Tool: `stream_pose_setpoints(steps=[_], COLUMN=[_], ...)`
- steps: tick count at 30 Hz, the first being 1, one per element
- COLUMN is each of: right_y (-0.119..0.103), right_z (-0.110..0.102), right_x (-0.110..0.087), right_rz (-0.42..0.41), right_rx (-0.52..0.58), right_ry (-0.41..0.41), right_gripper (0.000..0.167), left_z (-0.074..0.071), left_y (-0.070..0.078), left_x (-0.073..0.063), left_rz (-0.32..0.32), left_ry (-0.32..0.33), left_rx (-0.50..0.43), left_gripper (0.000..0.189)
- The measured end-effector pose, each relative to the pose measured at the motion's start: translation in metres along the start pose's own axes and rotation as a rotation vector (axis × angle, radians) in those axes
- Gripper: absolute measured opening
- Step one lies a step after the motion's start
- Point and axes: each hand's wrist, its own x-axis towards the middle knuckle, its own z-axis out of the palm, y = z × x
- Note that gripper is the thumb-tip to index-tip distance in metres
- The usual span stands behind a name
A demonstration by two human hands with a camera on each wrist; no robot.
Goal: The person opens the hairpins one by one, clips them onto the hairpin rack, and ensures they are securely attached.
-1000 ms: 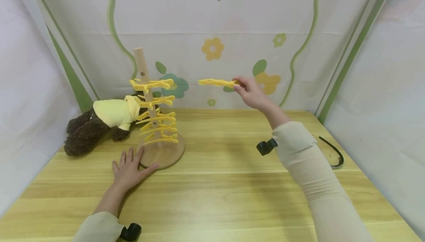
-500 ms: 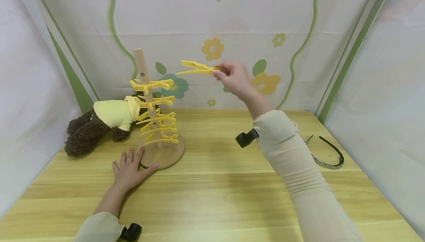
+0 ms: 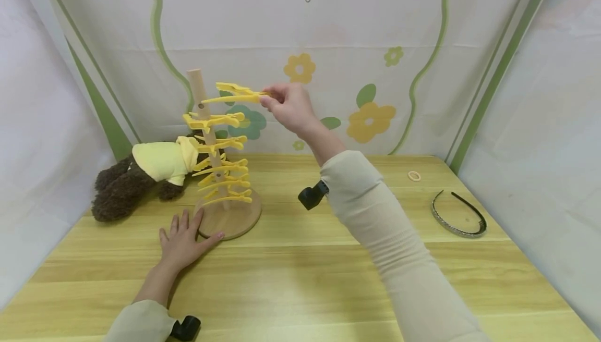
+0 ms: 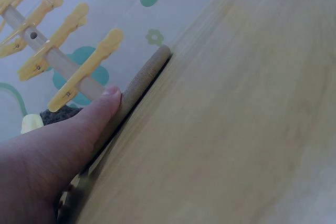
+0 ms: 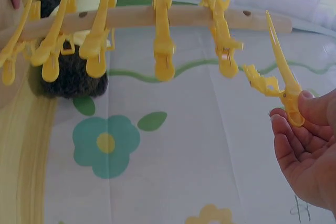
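My right hand (image 3: 291, 107) pinches a yellow hair clip (image 3: 237, 93) by its handle end, with the clip's jaws spread. In the head view the clip's long prong overlaps the upper part of a wooden post (image 3: 197, 86). Lower on that post, several yellow hair clips (image 5: 164, 35) are clamped one above another. The post rises from a round wooden base (image 3: 241, 219). My left hand (image 3: 180, 240) lies spread with its thumb and forefinger on the base's near left rim; the left wrist view shows the thumb (image 4: 100, 111) on the base's edge.
A dark brown plush toy (image 3: 117, 191) in a yellow hoodie (image 3: 161, 159) lies behind and left of the stand. At the table's right are a black headband (image 3: 460, 231) and a small pale ring (image 3: 414, 176). A patterned curtain (image 3: 347, 29) closes off the back.
My right hand has carried the yellow hair clip leftward and slightly up to the post's top part, and the clip's jaws have spread. The left hand has stayed on the base.
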Motion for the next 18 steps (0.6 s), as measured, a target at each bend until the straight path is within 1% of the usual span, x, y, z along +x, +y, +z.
stream_pose_setpoints(steps=[5,8,11,18], right_y=[-0.012,-0.017,-0.021,-0.027], right_z=[0.015,0.024,0.032,0.043], right_x=[0.004,0.006,0.008,0.012], right_rz=[-0.007,-0.047,-0.063,-0.027], right_rx=[-0.039,-0.082,-0.113,-0.104], right_ry=[-0.027,-0.028,-0.031,-0.061], right_gripper=[0.021,0.019,0.019,0.02], left_z=[-0.001,-0.002,-0.003,-0.003], left_y=[0.002,0.003,0.003,0.002], left_x=[0.001,0.0,-0.001,-0.001], left_rz=[-0.001,-0.004,-0.008,-0.015], left_ry=[-0.002,-0.002,-0.006,-0.011], left_rx=[0.007,0.01,0.009,-0.001], left_gripper=[0.091,0.091,0.091,0.092])
